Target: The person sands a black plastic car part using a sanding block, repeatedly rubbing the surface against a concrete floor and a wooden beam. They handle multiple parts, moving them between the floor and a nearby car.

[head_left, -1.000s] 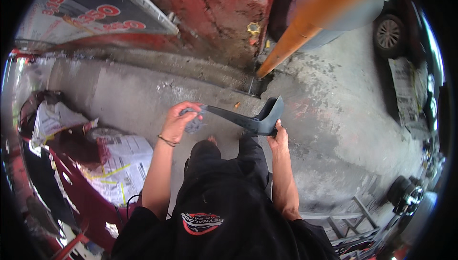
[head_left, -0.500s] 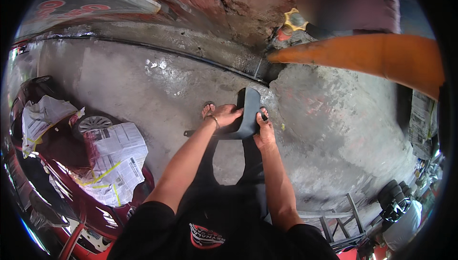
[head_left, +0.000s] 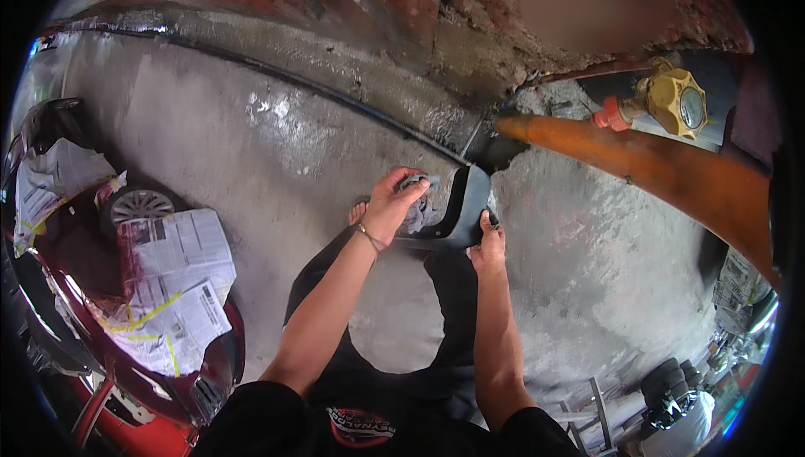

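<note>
A dark curved plastic car part (head_left: 466, 205) is held out in front of me over the wet concrete floor (head_left: 251, 147). My right hand (head_left: 487, 243) grips its lower right edge. My left hand (head_left: 392, 202) presses a grey rag (head_left: 417, 210) against the part's left side. My legs in dark trousers and one bare foot (head_left: 357, 212) show below the hands.
A red car (head_left: 101, 289) masked with newspaper and yellow tape stands at the left, its wheel (head_left: 138, 205) exposed. An orange gas cylinder (head_left: 662, 172) with a yellow valve lies at the upper right. A rough red wall (head_left: 537, 12) runs along the top. Tools and clutter sit at the lower right.
My view has tilted down and closer to the wall. The part has turned more upright in my right hand, and my left hand now holds the rag against it.
</note>
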{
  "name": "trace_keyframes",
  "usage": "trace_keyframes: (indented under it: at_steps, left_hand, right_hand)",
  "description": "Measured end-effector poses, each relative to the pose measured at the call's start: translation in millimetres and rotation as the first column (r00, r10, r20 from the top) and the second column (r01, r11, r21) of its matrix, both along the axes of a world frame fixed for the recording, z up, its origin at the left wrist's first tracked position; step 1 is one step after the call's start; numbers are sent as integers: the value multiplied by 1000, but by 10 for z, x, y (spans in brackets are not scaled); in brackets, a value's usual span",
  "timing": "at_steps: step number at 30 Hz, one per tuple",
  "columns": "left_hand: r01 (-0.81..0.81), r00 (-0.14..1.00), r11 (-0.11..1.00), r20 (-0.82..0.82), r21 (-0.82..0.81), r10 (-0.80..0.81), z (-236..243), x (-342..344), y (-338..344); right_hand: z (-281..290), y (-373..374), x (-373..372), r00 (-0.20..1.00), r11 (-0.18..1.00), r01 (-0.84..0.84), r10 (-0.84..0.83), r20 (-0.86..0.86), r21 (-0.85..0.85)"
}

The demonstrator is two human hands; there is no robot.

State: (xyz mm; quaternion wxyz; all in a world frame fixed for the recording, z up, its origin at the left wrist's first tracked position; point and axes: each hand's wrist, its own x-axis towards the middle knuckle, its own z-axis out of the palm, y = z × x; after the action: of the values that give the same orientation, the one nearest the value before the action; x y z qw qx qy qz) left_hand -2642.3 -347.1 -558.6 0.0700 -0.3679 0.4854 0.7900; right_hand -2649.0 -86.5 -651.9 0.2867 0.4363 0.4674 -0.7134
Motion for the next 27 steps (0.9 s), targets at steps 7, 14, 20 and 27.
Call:
trace_keyframes:
  at_steps: [7,14,20,27]
  left_hand:
    - [2,982,983,-184,-184,-36,-504,-661,-260]
    - [66,925,962,-346,-263,-158,-1681,-974,-362]
    - [429,864,682,49,-592,-501,-3420,-1120,-621]
    - [605,793,771,241,-199,-560,-3936,-768,22]
  right_hand:
    - [-1016,-378,-420,994,993,-104,102,-29,-57]
    - [-2474,-673,-803,948,982,-115,63,-311,-150]
    - [-2939,-636,-930,966,987,97,-124,-228,-128]
    - [-2798,-721,-606,968,974,166,-191,-162,-153]
